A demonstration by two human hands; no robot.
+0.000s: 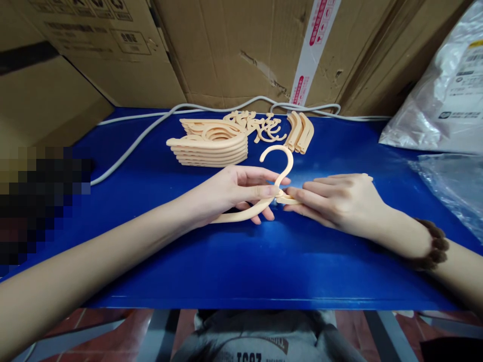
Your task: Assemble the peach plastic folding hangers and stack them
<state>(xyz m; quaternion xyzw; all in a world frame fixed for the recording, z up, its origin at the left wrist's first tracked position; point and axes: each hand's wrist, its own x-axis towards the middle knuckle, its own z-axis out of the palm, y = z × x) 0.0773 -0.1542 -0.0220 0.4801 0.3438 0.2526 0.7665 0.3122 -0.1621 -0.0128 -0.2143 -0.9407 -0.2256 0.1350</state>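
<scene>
Over the middle of the blue table, my left hand [241, 191] grips a cream plastic hanger [245, 215] near the base of its hook, thumb on top. The hook points up and curls to the left; one arm of the hanger runs down to the left below my palm. My right hand [335, 201] is closed around the hanger's other arm, just right of the joint, and its fingers hide most of that arm. The two hands nearly meet at the joint.
Behind my hands are a stack of cream hangers [211, 146], a heap of loose hooks [266, 125] and several loose hanger arms [300, 131]. A white cable [132, 151] crosses the table's back. Cardboard boxes [241, 50] stand behind; plastic bags [437, 100] lie right.
</scene>
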